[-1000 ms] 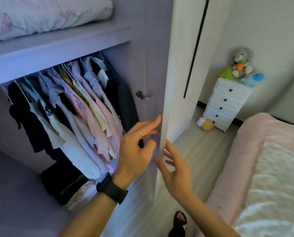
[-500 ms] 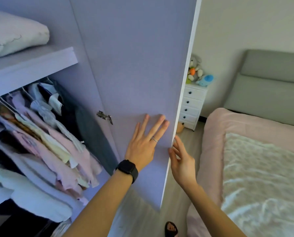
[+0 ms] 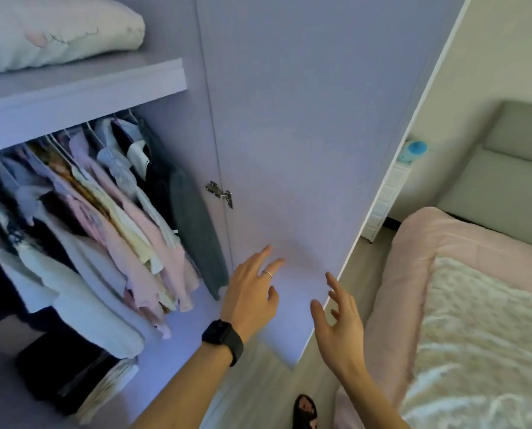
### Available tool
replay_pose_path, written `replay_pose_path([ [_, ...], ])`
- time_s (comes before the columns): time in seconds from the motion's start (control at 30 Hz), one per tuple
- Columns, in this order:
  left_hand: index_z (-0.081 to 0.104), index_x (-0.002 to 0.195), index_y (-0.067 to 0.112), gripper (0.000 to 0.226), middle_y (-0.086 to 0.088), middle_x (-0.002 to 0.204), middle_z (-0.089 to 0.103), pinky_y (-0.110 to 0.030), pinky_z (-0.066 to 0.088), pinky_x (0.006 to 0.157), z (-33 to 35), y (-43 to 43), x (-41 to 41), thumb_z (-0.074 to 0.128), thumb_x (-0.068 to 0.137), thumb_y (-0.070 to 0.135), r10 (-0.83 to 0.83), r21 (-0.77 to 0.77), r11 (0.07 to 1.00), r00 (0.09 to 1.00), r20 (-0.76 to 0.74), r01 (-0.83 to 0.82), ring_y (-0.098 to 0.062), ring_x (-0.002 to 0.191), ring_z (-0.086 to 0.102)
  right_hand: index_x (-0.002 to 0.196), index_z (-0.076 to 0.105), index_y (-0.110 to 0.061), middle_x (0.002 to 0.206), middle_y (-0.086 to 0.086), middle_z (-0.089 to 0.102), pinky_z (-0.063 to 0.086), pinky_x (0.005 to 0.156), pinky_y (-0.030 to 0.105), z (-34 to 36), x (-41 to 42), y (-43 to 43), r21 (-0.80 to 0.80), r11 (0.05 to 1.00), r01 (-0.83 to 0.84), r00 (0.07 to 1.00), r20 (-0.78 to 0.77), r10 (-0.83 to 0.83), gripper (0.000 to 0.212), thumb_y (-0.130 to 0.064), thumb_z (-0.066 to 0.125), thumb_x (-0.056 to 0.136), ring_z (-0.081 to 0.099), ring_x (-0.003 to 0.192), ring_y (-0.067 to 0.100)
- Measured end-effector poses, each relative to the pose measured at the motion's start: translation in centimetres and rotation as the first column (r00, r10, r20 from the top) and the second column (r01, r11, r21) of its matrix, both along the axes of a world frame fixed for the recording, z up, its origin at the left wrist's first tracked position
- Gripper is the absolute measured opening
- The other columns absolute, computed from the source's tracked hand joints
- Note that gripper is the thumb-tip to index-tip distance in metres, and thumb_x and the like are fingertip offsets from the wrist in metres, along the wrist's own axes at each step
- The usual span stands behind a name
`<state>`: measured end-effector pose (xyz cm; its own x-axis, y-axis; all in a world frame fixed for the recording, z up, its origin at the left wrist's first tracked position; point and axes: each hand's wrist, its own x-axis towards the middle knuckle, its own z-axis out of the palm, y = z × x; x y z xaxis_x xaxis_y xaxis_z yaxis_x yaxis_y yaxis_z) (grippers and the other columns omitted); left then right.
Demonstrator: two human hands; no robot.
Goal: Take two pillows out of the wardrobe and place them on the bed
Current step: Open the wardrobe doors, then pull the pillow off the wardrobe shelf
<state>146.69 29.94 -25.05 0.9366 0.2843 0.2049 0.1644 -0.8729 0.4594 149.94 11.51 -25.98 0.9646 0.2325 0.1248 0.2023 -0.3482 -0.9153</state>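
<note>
A pale pillow point(image 3: 51, 32) with a faint print lies on the upper shelf point(image 3: 82, 91) of the open wardrobe, at the top left. The wardrobe door point(image 3: 304, 125) stands swung wide open. My left hand point(image 3: 252, 298), with a ring and a black watch on the wrist, hovers with fingers spread just in front of the door's inner face. My right hand point(image 3: 339, 326) is open near the door's outer edge, holding nothing. The bed point(image 3: 475, 320), with a pink cover and a white fluffy blanket, lies at the right.
Several clothes point(image 3: 97, 230) hang under the shelf, with folded things point(image 3: 82, 379) below them. A metal hinge point(image 3: 219, 193) sits on the door. A white drawer unit point(image 3: 385, 202) with a blue toy point(image 3: 413, 150) stands behind the door. A grey headboard point(image 3: 512, 168) backs the bed.
The door has swung further open. My left hand has come off its flat press on the door, and my right hand has drawn back from the door's edge. My view has shifted left.
</note>
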Motion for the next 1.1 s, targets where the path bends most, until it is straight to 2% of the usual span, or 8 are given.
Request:
replay_pose_path([
  [0.1,0.05,0.14,0.031,0.053,0.005,0.154,0.038,-0.036,0.034,0.113,-1.8,2.2,-4.5,0.056,0.09,0.017,0.162,-0.112,0.979,0.985,-0.054,-0.167,-0.021,0.139,0.038,0.136,0.043,-0.052,0.136,-0.035,0.046,0.045,0.107,0.038,-0.4,-1.6,2.2,-0.033,0.987,-0.16,0.987,0.004,0.16,0.049,-0.028,0.061,0.097,0.049,0.128,0.002],
  [0.23,0.055,0.135,0.026,0.045,0.004,0.144,0.049,-0.031,0.037,0.109,-1.2,5.4,-9.5,0.059,0.092,0.016,0.384,-0.169,0.906,0.921,-0.061,-0.388,-0.019,0.131,0.045,0.136,0.05,-0.046,0.132,-0.035,0.049,0.046,0.103,0.036,0.6,-1.8,7.1,-0.057,0.925,-0.377,0.923,0.059,0.38,0.044,-0.03,0.061,0.097,0.052,0.124,0.007],
  [0.43,0.058,0.13,0.028,0.04,0.007,0.14,0.052,-0.033,0.042,0.105,6.2,11.4,-13.2,0.059,0.092,0.017,0.613,-0.104,0.79,0.78,0.123,-0.604,-0.017,0.127,0.046,0.133,0.06,-0.03,0.13,-0.014,0.059,0.029,0.096,0.001,7.0,-0.2,17.6,-0.09,0.754,-0.651,0.716,0.258,0.648,0.037,-0.025,0.063,0.097,0.048,0.119,0.002],
  [0.53,0.058,0.13,0.025,0.039,0.004,0.138,0.053,-0.034,0.042,0.106,11.9,13.9,-14.2,0.059,0.092,0.018,0.652,-0.008,0.74,0.715,0.254,-0.672,-0.018,0.128,0.047,0.134,0.06,-0.027,0.128,-0.021,0.055,0.035,0.102,0.015,12.1,0.8,23.3,-0.061,0.68,-0.731,0.605,0.403,0.687,0.038,-0.023,0.064,0.097,0.043,0.118,-0.011],
  [0.63,0.06,0.128,0.026,0.041,0.003,0.135,0.055,-0.037,0.045,0.102,18.4,15.9,-15.0,0.057,0.087,0.022,0.663,0.071,0.667,0.635,0.397,-0.741,-0.02,0.124,0.049,0.131,0.061,-0.026,0.122,-0.03,0.05,0.034,0.101,0.017,18.2,1.4,28.4,-0.004,0.62,-0.784,0.507,0.572,0.645,0.036,-0.022,0.064,0.095,0.039,0.116,-0.02],
  [0.87,0.057,0.13,0.031,0.044,0.007,0.139,0.049,-0.037,0.045,0.099,29.3,20.9,-16.3,0.059,0.087,0.022,0.707,0.14,0.483,0.48,0.519,-0.864,-0.017,0.127,0.044,0.137,0.055,-0.033,0.142,-0.007,0.05,0.026,0.106,0.023,29.4,3.8,38.6,-0.104,0.599,-0.794,0.4,0.652,0.644,0.041,-0.035,0.059,0.096,0.039,0.133,0.018],
  [1.0,0.054,0.134,0.03,0.048,0.002,0.145,0.044,-0.039,0.036,0.109,31.9,25.1,-16.5,0.06,0.086,0.028,0.725,0.253,0.428,0.497,0.477,-0.867,-0.022,0.134,0.038,0.144,0.047,-0.037,0.155,-0.003,0.037,0.025,0.114,0.035,33.8,7.1,43.7,-0.285,0.678,-0.677,0.366,0.669,0.646,0.052,-0.047,0.057,0.094,0.027,0.141,0.025],
  [1.1,0.048,0.139,0.033,0.051,0.0,0.152,0.037,-0.037,0.027,0.115,33.7,28.8,-15.7,0.056,0.089,0.038,0.741,0.307,0.407,0.508,0.439,-0.86,-0.023,0.141,0.029,0.147,0.038,-0.045,0.162,-0.005,0.024,0.018,0.12,0.044,36.5,9.8,47.2,-0.436,0.713,-0.549,0.418,0.595,0.686,0.058,-0.065,0.043,0.093,0.016,0.147,0.028],
])
